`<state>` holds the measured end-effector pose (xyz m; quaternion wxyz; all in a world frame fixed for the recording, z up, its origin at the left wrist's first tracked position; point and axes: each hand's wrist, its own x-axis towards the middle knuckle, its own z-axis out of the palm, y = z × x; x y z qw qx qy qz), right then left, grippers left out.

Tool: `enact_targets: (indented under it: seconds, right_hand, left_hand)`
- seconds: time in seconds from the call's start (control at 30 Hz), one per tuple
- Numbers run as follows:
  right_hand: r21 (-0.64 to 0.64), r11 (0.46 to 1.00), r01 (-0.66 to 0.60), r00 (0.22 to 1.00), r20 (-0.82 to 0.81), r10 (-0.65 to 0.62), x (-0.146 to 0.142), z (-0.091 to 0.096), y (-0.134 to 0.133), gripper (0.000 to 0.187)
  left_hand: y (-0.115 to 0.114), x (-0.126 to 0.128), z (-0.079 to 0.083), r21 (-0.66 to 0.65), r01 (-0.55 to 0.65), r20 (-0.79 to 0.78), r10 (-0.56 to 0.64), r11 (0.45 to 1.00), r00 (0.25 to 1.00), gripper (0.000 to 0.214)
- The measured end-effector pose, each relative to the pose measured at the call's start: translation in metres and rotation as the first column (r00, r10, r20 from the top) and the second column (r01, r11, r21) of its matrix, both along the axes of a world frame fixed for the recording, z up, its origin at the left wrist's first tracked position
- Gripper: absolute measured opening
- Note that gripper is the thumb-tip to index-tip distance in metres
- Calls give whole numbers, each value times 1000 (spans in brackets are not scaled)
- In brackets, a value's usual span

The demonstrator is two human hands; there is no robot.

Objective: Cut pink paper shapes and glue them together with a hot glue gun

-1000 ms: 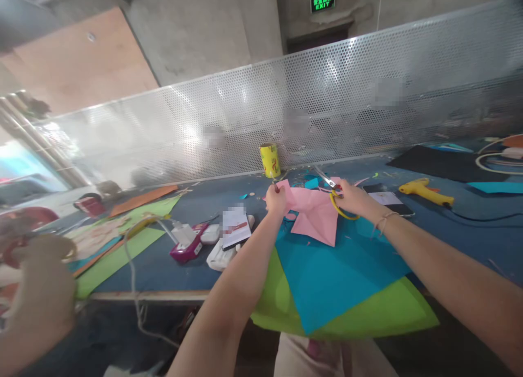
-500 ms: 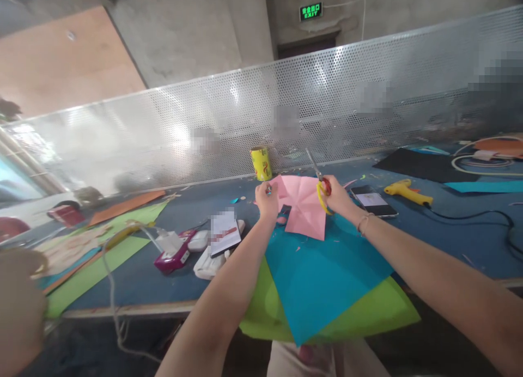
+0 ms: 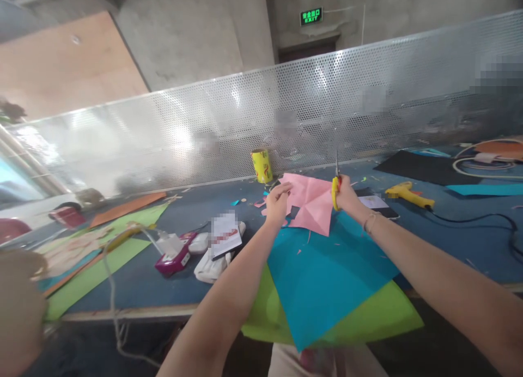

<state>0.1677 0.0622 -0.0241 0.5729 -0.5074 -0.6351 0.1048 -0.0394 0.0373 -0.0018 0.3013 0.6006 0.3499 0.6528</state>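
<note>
My left hand (image 3: 278, 202) is closed on the left side of a creased pink sheet of paper (image 3: 312, 205), which has a notch cut into it. Yellow-and-red-handled scissors (image 3: 335, 187) are in my right hand (image 3: 347, 193), their blades pointing up and away from me. The right edge of the pink paper lies against that hand; whether the fingers also pinch it I cannot tell. Below the pink paper lies a blue sheet (image 3: 327, 279), over a green sheet (image 3: 379, 317) that hangs past the table edge. Small pink scraps (image 3: 260, 204) lie beside my left hand.
A yellow can (image 3: 261, 165) stands behind the paper, near a perforated metal screen (image 3: 212, 121). To the right are a phone (image 3: 378, 204) and a yellow glue gun (image 3: 409, 195) with its cord. A magenta power strip (image 3: 174, 262) and another phone (image 3: 225, 235) lie left.
My right hand has moved slightly right and the scissors have turned more upright. The pink paper has shifted and tilted, and my left hand has moved a little right with it.
</note>
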Motion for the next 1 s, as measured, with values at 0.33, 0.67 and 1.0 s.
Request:
enact_targets:
  seconds: [0.33,0.67,1.0]
  right_hand:
    - [-9,966,-259,928,-281,246,-16,24,-26,44]
    - [-233,914,-334,844,-505,180,-42,28,-45,49]
    - [-110,875,-471,719,-623,308,-20,38,-42,50]
  left_hand:
    - [-1,4,0,-40,108,73,-105,993,992,38]
    - [-25,27,3,-75,385,213,-363,920,907,41]
    - [-30,24,9,-137,465,449,-364,875,816,29]
